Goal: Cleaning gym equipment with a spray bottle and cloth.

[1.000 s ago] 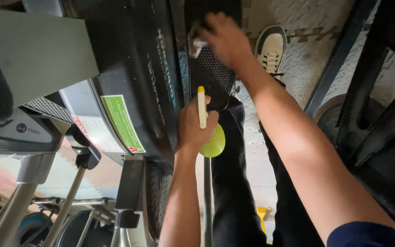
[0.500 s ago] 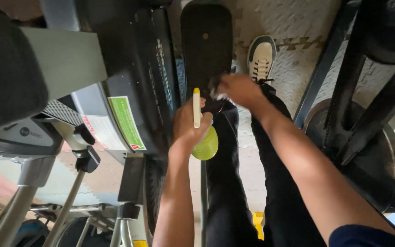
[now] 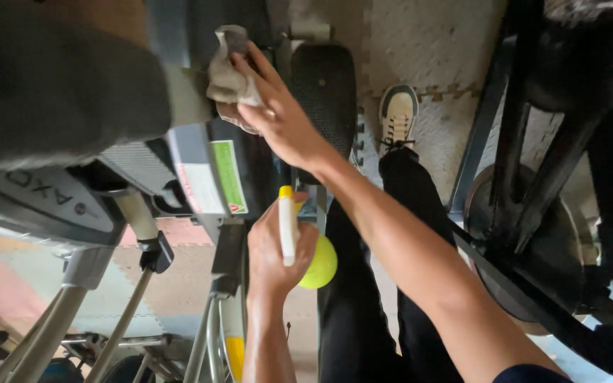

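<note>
right hand [image 3: 285,120] grips grey cloth [image 3: 230,74], pressed on exercise machine [image 3: 200,170], far left | left hand [image 3: 272,255] closed around yellow-green spray bottle [image 3: 315,261], near centre | I see black pedal [image 3: 326,92] just right | weight plate [image 3: 533,241] blocks right side

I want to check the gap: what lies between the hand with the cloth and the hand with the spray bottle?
In the head view, the machine's black body with its green label lies between right hand and left hand.
</note>
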